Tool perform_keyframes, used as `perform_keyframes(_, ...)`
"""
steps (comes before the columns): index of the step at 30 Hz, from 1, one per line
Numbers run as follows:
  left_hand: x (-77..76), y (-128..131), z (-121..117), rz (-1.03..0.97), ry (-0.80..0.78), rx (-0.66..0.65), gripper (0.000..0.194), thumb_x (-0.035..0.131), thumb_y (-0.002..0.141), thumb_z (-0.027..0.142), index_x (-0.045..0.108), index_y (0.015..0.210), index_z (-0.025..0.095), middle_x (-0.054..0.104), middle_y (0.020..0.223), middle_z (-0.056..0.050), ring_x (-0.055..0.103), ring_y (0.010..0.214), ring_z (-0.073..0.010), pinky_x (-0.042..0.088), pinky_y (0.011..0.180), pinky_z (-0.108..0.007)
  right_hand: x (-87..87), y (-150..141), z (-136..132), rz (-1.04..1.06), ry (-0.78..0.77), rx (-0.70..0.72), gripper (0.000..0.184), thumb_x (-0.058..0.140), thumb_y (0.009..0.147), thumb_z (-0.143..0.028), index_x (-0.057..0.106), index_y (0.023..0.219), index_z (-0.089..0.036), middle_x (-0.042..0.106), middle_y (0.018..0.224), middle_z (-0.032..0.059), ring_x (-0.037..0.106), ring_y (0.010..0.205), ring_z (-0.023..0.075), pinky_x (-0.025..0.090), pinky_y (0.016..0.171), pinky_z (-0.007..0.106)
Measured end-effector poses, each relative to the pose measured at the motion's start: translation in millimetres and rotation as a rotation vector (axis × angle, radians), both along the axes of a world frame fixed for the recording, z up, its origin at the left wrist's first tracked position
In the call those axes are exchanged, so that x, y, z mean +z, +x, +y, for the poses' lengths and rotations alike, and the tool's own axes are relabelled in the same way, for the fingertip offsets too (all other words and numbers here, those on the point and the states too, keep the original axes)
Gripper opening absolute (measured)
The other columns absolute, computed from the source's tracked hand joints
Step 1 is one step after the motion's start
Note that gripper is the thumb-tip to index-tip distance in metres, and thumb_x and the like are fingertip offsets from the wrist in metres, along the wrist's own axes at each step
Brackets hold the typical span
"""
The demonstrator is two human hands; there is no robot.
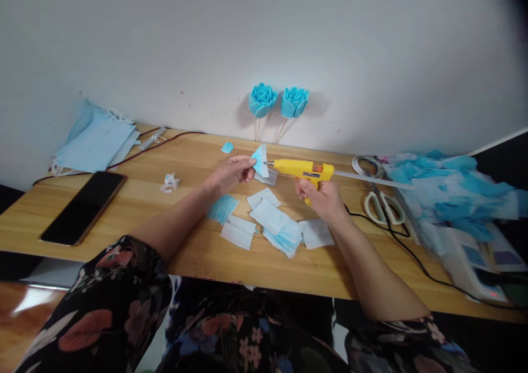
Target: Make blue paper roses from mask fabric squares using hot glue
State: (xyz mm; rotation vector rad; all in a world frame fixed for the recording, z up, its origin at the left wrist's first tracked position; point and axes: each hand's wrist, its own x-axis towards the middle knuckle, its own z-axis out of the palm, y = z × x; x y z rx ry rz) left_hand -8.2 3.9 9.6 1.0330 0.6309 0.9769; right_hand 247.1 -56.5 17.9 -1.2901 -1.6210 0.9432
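Note:
Between the fingers of my left hand (235,173) is a folded piece of blue and white mask fabric (259,158), its point upward. My right hand (324,197) grips the handle of a yellow hot glue gun (289,168), with a long glue stick (371,179) sticking out of its back. The metal nozzle meets or nearly meets the right edge of the folded piece. Below my hands lie several cut fabric pieces (270,216), white and pale blue, some overlapping. A small blue scrap (227,147) rests beyond my left hand.
Two blue fabric roses (262,100) on sticks lean against the wall. At left are stacked face masks (99,142), a phone (83,208) and a crumpled white scrap (170,182). To the right lie scissors (383,207), a black cord (416,260), a power strip (470,263) and heaped blue fabric (454,188).

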Motion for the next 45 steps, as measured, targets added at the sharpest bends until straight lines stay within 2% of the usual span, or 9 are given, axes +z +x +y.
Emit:
perform_keyframes(11,-0.9,-0.6,0.0,-0.006,0.008,-0.007,0.045,0.085,0.070,0.049,0.058,0.061,0.013,0.059,0.051,-0.001,0.052,0.047,-0.0067,0.037,0.048,-0.019,6.2,-1.8,-2.6,-0.117,0.016,-0.065,0.043,0.061,0.084,-0.058,0.063,0.065,-0.020,0.064,0.066,0.0032,0.056,0.060,0.0152,0.043,0.058,0.028)
perform_keyframes(14,-0.9,-1.0,0.4,-0.012,0.011,-0.008,0.047,0.086,0.068,0.050,0.059,0.061,0.013,0.059,0.051,-0.001,0.052,0.046,-0.0069,0.037,0.047,-0.019,11.4,-1.1,-4.2,-0.266,0.054,-0.122,0.040,0.063,0.082,-0.058,0.070,0.071,-0.020,0.072,0.078,0.0067,0.065,0.074,0.0212,0.049,0.069,0.032)
perform_keyframes(19,-2.3,-1.7,1.9,-0.025,0.018,0.025,0.045,0.082,0.073,0.049,0.057,0.061,0.014,0.057,0.049,0.000,0.052,0.046,-0.0075,0.035,0.047,-0.020,15.4,5.2,0.2,-0.333,0.105,-0.109,0.039,0.060,0.087,-0.053,0.077,0.102,-0.022,0.077,0.110,0.0085,0.069,0.104,0.0273,0.051,0.091,0.038)
perform_keyframes(21,-2.9,-1.9,2.4,-0.026,0.016,0.032,0.044,0.082,0.073,0.049,0.058,0.061,0.014,0.057,0.050,0.000,0.052,0.046,-0.0075,0.035,0.047,-0.020,14.0,10.2,3.9,-0.325,0.136,-0.154,0.041,0.059,0.087,-0.055,0.077,0.099,-0.020,0.078,0.103,0.0091,0.069,0.100,0.0278,0.052,0.089,0.039)
perform_keyframes(24,-3.7,-2.1,3.0,-0.024,0.021,0.025,0.045,0.081,0.074,0.050,0.058,0.061,0.014,0.057,0.050,0.000,0.052,0.047,-0.0072,0.035,0.048,-0.020,12.3,18.5,9.2,-0.326,0.154,-0.225,0.043,0.059,0.085,-0.061,0.072,0.080,-0.020,0.072,0.076,0.0065,0.066,0.076,0.0237,0.050,0.071,0.035)
perform_keyframes(30,-6.0,-2.8,3.8,-0.016,0.023,0.034,0.044,0.080,0.075,0.050,0.058,0.060,0.014,0.056,0.051,0.000,0.051,0.048,-0.0074,0.036,0.048,-0.021,10.9,35.3,22.2,-0.241,-0.036,-0.371,0.050,0.065,0.076,-0.068,0.059,0.063,-0.021,0.055,0.056,0.0011,0.048,0.051,0.0138,0.035,0.048,0.028)
perform_keyframes(33,-5.9,-2.8,3.3,-0.012,0.034,0.024,0.046,0.081,0.074,0.051,0.058,0.059,0.014,0.057,0.051,0.000,0.050,0.047,-0.0071,0.035,0.047,-0.020,4.1,46.9,31.3,-0.216,-0.097,-0.432,0.051,0.066,0.074,-0.069,0.055,0.060,-0.021,0.051,0.054,-0.0013,0.042,0.049,0.0117,0.031,0.046,0.027)
perform_keyframes(40,-4.4,-2.7,0.0,0.014,0.021,-0.001,0.043,0.082,0.074,0.048,0.059,0.062,0.014,0.059,0.053,-0.001,0.052,0.049,-0.0071,0.038,0.049,-0.019,-16.1,70.7,44.0,-0.312,-0.163,-0.408,0.057,0.060,0.078,-0.073,0.059,0.061,-0.019,0.052,0.050,-0.0007,0.043,0.049,0.0121,0.028,0.046,0.027)
perform_keyframes(45,-4.1,-2.4,-1.4,0.013,0.041,-0.003,0.043,0.080,0.076,0.048,0.059,0.062,0.014,0.058,0.053,0.000,0.051,0.049,-0.0070,0.037,0.048,-0.019,-14.7,69.4,45.4,-0.656,-0.162,-0.422,0.065,0.047,0.089,-0.070,0.069,0.065,-0.015,0.066,0.060,0.0078,0.055,0.055,0.0170,0.028,0.052,0.029)
